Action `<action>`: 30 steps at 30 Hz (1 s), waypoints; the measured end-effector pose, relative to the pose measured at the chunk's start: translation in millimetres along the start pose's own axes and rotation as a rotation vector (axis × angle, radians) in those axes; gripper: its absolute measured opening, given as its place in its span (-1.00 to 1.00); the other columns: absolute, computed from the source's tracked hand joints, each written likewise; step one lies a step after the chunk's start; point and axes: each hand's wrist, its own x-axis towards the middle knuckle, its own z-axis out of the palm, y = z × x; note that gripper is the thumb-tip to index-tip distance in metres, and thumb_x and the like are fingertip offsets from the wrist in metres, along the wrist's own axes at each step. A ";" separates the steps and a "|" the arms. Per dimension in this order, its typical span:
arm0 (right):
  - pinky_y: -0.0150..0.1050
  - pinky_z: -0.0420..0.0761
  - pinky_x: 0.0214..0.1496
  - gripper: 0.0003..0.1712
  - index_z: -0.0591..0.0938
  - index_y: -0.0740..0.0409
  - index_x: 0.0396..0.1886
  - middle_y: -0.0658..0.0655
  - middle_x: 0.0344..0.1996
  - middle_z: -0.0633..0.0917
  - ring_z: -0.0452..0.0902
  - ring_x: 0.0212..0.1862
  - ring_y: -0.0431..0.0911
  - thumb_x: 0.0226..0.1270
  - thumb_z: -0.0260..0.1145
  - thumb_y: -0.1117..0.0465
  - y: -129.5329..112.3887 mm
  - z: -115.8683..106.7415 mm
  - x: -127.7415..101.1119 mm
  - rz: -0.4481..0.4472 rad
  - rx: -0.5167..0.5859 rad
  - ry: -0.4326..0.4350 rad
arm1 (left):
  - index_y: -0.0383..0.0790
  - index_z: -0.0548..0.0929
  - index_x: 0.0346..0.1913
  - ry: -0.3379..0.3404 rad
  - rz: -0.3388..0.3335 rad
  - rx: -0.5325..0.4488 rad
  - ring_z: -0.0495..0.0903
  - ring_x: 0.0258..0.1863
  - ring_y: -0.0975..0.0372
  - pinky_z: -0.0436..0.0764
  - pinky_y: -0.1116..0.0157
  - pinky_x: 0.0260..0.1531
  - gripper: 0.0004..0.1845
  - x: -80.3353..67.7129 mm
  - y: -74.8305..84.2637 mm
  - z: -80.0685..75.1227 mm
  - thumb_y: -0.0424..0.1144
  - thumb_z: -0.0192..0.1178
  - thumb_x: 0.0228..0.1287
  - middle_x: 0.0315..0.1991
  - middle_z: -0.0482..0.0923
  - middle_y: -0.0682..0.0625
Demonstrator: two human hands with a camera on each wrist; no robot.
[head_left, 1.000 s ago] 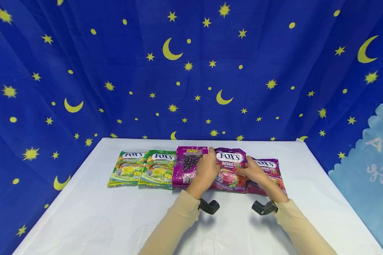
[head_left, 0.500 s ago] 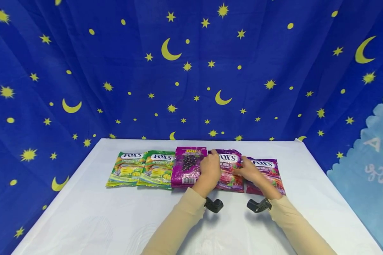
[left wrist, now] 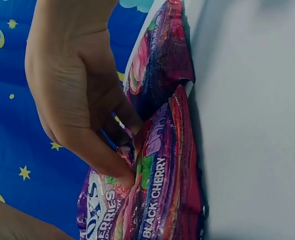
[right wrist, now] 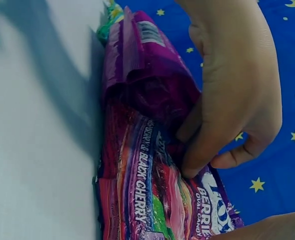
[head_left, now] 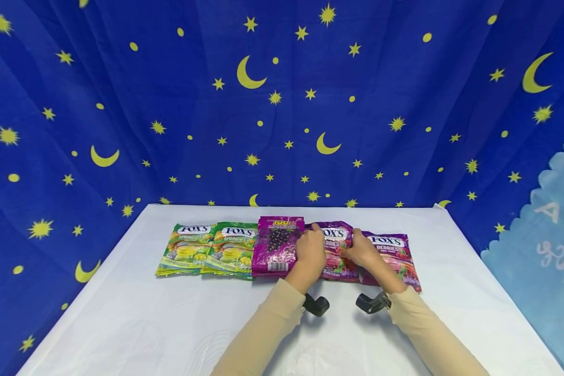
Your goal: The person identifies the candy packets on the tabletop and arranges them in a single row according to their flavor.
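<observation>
A purple Fox's Berries candy bag (head_left: 335, 251) lies between my hands. My left hand (head_left: 311, 255) grips its left side, the fingers bent in where it meets the dark purple bag with a grape-like berry picture (head_left: 277, 244). On the opposite side my right hand (head_left: 363, 251) pinches the edge, thumb on the front and other fingers behind it, as the left wrist view shows (left wrist: 77, 100). A second Berries bag (head_left: 397, 261) lies just beyond the right hand. In the right wrist view the left fingertips press into the bag's crinkled front (right wrist: 162, 195).
Two green Fox's Spring Tea bags (head_left: 232, 251) overlap at the row's left end. The row lies near the back of a white-covered table (head_left: 169, 324), before a blue star-and-moon cloth (head_left: 282, 115). Black wrist devices (head_left: 316, 306) jut inward from both sleeves.
The middle Berries bag has shifted a little left, closer to the dark purple bag. My right hand has come left with it, nearer the left hand, uncovering more of the second Berries bag.
</observation>
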 end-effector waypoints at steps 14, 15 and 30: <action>0.14 0.57 -0.03 -0.27 0.40 0.63 0.10 0.55 -0.07 0.58 0.57 -0.14 0.23 0.04 0.47 0.24 0.0 0.4 -0.8 0.002 -0.100 0.052 | -0.27 0.58 0.03 -0.007 0.033 0.068 0.67 -0.38 0.15 0.66 0.28 -0.48 -0.37 -5.9 10.4 0.4 -0.27 0.55 -0.23 -0.30 0.69 -0.13; 0.14 0.58 -0.04 -0.28 0.41 0.62 0.09 0.54 -0.07 0.58 0.57 -0.15 0.22 0.05 0.47 0.23 -0.1 0.3 -0.8 0.005 -0.104 0.055 | -0.27 0.58 0.01 0.001 0.037 0.062 0.67 -0.38 0.15 0.66 0.28 -0.48 -0.39 -6.7 10.8 0.0 -0.28 0.54 -0.24 -0.32 0.69 -0.12; 0.18 0.48 0.12 -0.25 0.40 0.62 0.19 0.54 0.07 0.52 0.48 0.09 0.35 0.13 0.44 0.21 -0.7 -2.9 -8.8 -0.013 -0.091 0.056 | -0.36 0.60 0.08 -0.028 0.089 -0.209 0.69 -0.36 0.10 0.68 0.22 -0.43 -0.47 -11.0 8.4 -4.7 -0.27 0.46 0.00 -0.29 0.70 -0.14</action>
